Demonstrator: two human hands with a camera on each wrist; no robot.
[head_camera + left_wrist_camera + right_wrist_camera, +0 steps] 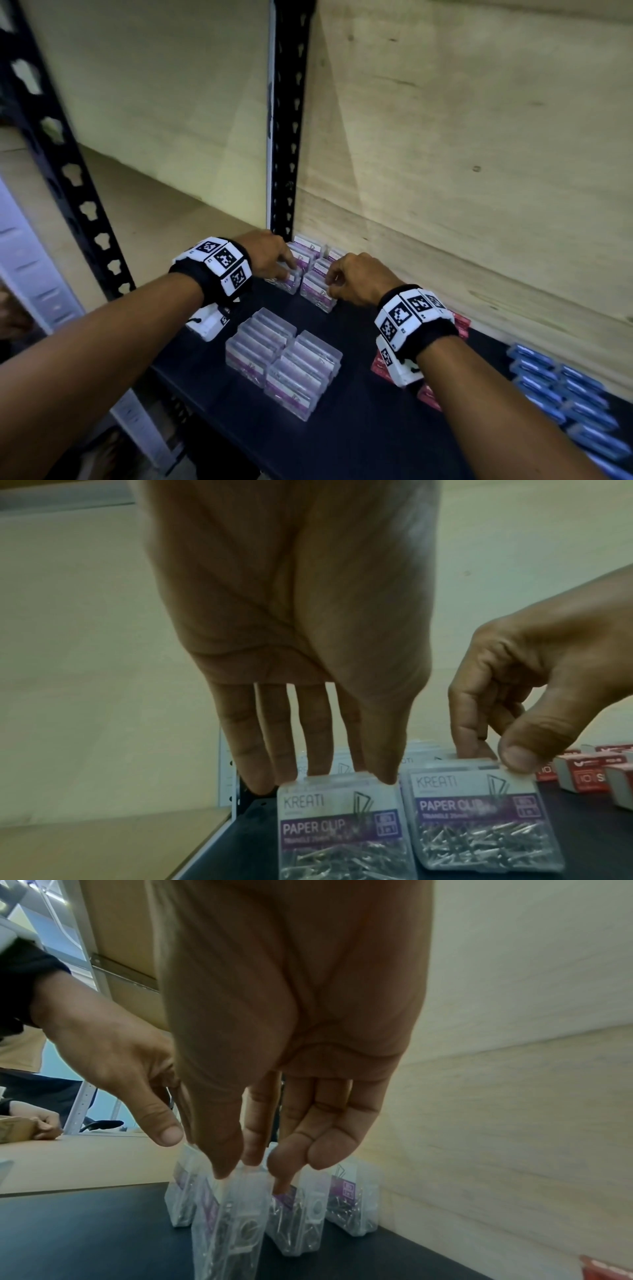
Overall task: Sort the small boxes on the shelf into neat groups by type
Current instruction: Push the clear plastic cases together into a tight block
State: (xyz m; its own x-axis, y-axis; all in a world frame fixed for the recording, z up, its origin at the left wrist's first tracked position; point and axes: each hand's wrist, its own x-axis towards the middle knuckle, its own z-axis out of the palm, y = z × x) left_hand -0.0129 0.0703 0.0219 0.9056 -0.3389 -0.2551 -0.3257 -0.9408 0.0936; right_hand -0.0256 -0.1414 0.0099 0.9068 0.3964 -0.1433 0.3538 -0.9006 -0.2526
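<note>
Clear paper clip boxes with purple labels stand on edge in two rows [310, 274] at the shelf's back corner. My left hand [289, 270] reaches down on the left row. Its thumb is on the top front edge of the front box [342, 831], and its straight fingers [274, 750] go down behind it. My right hand [330, 286] pinches the top of the right row's front box [476, 818], thumb [520, 756] in front and index finger behind. In the right wrist view its middle finger [284, 1175] dips between boxes [240, 1218].
Two more rows of clear paper clip boxes [284, 356] stand nearer on the black shelf [359, 428]. Red staple boxes [460, 323] lie to the right, partly under my right wrist. Blue boxes [565, 394] sit at the far right. A black upright post [287, 120] and a plywood back wall [462, 154] close the corner.
</note>
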